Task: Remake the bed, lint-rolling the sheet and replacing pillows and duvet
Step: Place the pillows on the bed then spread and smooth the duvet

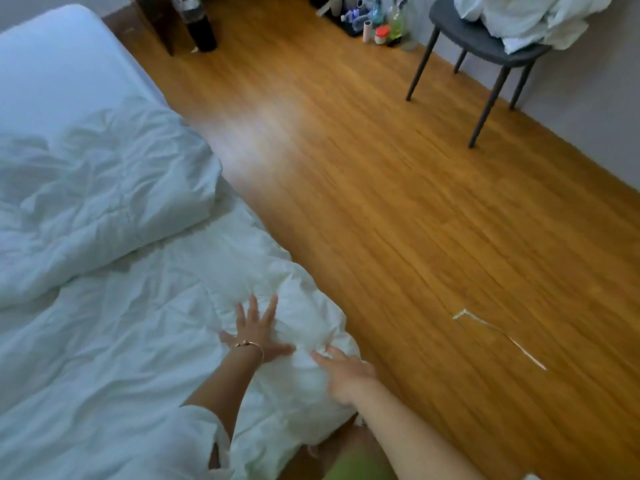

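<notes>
A crumpled white duvet [114,306] covers the near part of the bed, with its far portion folded back on itself [97,188]. Bare white sheet [52,74] shows at the far end of the mattress. My left hand [258,329] presses flat on the duvet near its right edge, fingers spread, a thin bracelet on the wrist. Just to its right, my right hand [344,370] rests on the duvet's corner at the bed's edge, fingers relaxed. White pillows [530,15] lie heaped on a grey chair [481,39] at the back right.
Wooden floor [398,202] runs along the bed's right side. Spray bottles and a lint roller [367,31] stand by the far wall. A dark cabinet [162,19] and black bin [202,32] stand beyond the bed. A thin pale strip [502,336] lies on the floor.
</notes>
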A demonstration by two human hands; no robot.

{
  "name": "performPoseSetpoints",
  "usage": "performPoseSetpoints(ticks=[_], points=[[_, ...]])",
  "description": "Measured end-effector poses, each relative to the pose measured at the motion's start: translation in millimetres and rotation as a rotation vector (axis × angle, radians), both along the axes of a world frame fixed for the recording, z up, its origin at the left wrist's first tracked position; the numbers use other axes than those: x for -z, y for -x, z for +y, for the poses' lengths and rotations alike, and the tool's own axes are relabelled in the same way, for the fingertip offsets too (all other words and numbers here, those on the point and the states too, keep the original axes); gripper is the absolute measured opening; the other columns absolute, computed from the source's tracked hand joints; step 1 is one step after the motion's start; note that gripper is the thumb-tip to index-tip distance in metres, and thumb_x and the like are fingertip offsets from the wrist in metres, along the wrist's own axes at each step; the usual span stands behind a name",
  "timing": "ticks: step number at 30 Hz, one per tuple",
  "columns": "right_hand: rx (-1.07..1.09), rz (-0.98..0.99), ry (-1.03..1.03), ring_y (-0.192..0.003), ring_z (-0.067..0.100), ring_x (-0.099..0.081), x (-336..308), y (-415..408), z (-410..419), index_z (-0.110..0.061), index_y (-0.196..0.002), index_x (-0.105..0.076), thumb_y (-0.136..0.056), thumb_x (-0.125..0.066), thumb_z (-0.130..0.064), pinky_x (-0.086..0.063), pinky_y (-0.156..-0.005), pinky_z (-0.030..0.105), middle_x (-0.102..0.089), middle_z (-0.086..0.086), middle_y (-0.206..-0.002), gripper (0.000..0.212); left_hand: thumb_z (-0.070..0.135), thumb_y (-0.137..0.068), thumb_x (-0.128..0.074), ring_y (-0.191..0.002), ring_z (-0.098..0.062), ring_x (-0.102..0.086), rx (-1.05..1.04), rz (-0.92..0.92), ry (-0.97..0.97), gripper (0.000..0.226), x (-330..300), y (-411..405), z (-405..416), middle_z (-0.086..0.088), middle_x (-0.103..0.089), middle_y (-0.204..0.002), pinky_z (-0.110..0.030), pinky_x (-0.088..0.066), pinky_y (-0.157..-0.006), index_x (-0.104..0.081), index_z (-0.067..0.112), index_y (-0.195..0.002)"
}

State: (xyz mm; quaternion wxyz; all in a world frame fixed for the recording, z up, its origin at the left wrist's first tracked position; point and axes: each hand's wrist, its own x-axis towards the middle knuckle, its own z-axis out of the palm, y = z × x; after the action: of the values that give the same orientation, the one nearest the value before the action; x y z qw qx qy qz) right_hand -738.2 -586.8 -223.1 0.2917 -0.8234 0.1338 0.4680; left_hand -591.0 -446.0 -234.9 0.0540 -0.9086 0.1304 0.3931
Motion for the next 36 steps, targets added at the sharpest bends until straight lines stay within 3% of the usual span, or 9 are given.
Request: performPoseSetpoints(ticks=[5,8,14,18,21,23,26,30,36], points=[[-0.352,0.029,-0.011,-0.146,0.031,-0.021,-11.6,-21.5,-30.2,-0.048,-0.151,0.006,-0.095,-0.046,-0.015,-0.026,-0.111,0.052,0.003,-0.010,-0.164,0.084,0.062,-0.084,-0.056,-0.148,-0.027,0.000,-0.276,0.019,0.170,0.079,-7.4,-2.3,-26.3,-0.002,-0.006,-0.161,-0.051,-0.011,-0.118,-0.019,0.040,-0.150],[-0.414,-0.005,-0.088,-0.145,0.024,-0.025,-25.8,-54.4,-55.7,-0.045,-0.153,-0.006,-0.099,-0.039,-0.019,-0.027,-0.111,0.049,-0.014,-0.009,-0.162,0.068,0.056,-0.090,-0.047,-0.141,-0.023,-0.026,-0.468,-0.046,0.236,0.060,-4.9,-8.2,-31.5,-0.001,-0.030,-0.154,-0.049,-0.027,-0.113,-0.032,0.041,-0.146],[-0.348,-0.170,-0.095,-0.126,0.026,-0.047,-49.8,-171.0,-112.5,-0.038,-0.150,-0.021,-0.098,-0.047,-0.026,-0.046,-0.100,0.043,-0.040,-0.001,-0.148,0.060,0.048,-0.084,-0.051,-0.106,-0.028,-0.055,-0.784,-0.033,0.249,0.084,-20.5,-44.9,-63.6,-0.007,-0.056,-0.119,-0.040,-0.048,-0.090,0.003,0.049,-0.148],[-0.418,-0.268,-0.061,-0.131,0.024,-0.044,-71.4,-278.2,-141.9,-0.033,-0.156,-0.008,-0.102,-0.044,-0.027,-0.047,-0.099,0.038,-0.027,-0.002,-0.157,0.066,0.017,-0.091,-0.052,-0.072,-0.023,-0.057,-1.129,-0.046,0.495,0.086,-45.1,-102.1,-77.0,-0.015,-0.057,-0.089,-0.031,-0.050,-0.067,0.005,0.040,-0.152],[-0.442,-0.279,-0.058,-0.127,0.025,-0.048,-78.2,-351.2,-147.8,-0.031,-0.157,-0.003,-0.102,-0.044,-0.028,-0.050,-0.098,0.040,-0.022,0.000,-0.160,0.068,0.014,-0.093,-0.054,-0.117,-0.034,-0.053,-1.221,-0.168,0.585,0.084,-70.2,-156.7,-86.9,-0.021,-0.046,-0.135,-0.038,-0.047,-0.090,0.000,0.034,-0.153],[-0.492,-0.279,-0.076,-0.134,0.027,-0.042,-84.1,-398.1,-148.6,-0.027,-0.157,-0.003,-0.102,-0.044,-0.028,-0.045,-0.104,0.040,-0.019,0.002,-0.161,0.069,0.014,-0.093,-0.055,-0.126,-0.031,-0.045,-1.270,-0.264,0.611,0.081,-83.1,-196.2,-90.3,-0.014,-0.032,-0.148,-0.035,-0.045,-0.092,-0.004,0.030,-0.153],[-0.558,-0.312,-0.105,-0.142,0.029,-0.031,-92.6,-473.7,-144.8,-0.022,-0.157,-0.005,-0.103,-0.044,-0.029,-0.036,-0.111,0.041,-0.019,0.006,-0.161,0.067,0.015,-0.089,-0.059,-0.131,-0.027,-0.038,-1.329,-0.419,0.614,0.080,-91.9,-257.2,-86.6,-0.010,-0.026,-0.150,-0.038,-0.041,-0.104,-0.011,0.028,-0.152],[-0.689,-0.326,-0.160,-0.132,0.028,-0.044,-104.3,-571.4,-135.7,-0.022,-0.156,-0.013,-0.102,-0.045,-0.034,-0.043,-0.105,0.039,-0.029,0.005,-0.156,0.064,0.020,-0.087,-0.063,-0.133,-0.032,-0.034,-1.442,-0.550,0.480,0.077,-96.5,-325.6,-74.9,-0.013,-0.028,-0.148,-0.042,-0.033,-0.111,-0.020,0.023,-0.151],[-0.873,-0.354,-0.229,-0.120,0.022,-0.054,-129.0,-693.9,-100.6,-0.026,-0.147,-0.034,-0.096,-0.051,-0.044,-0.050,-0.097,0.038,-0.047,-0.003,-0.144,0.057,0.037,-0.088,-0.060,-0.137,-0.036,-0.026,-1.666,-0.419,0.249,0.076,-102.2,-384.0,-59.3,-0.013,-0.019,-0.155,-0.042,-0.027,-0.110,-0.019,0.028,-0.151]])
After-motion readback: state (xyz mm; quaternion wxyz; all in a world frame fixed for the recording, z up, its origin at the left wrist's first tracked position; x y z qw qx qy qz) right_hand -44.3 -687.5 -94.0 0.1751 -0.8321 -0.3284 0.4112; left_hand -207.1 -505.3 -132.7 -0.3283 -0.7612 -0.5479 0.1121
